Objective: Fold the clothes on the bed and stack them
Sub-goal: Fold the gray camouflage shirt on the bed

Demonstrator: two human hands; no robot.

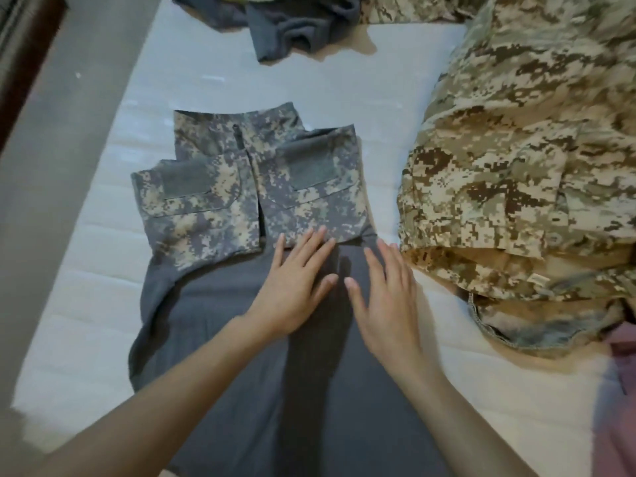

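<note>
The bed [103, 208], covered in a pale sheet, was seen from above, with a large tan camouflage jacket [516, 149] heaped along its right side and a grey bundle [292, 25] left unfolded at the far edge. In the middle, a grey shirt [220, 325] was laid flat, its two camouflage sleeves [206, 204] folded inward so that they lay side by side across the chest. The left hand [296, 287] and the right hand [385, 297] were both laid flat on the grey cloth just below the sleeves, fingers spread, nothing pinched. The shirt was judged to be light, soft and limp, likely to sag and slip out of its fold unless lifted evenly; the hem or the side edges near the person were judged the best places for it to be taken. No brand, label or legible writing could be made out; the sleeve patches were blank.
</note>
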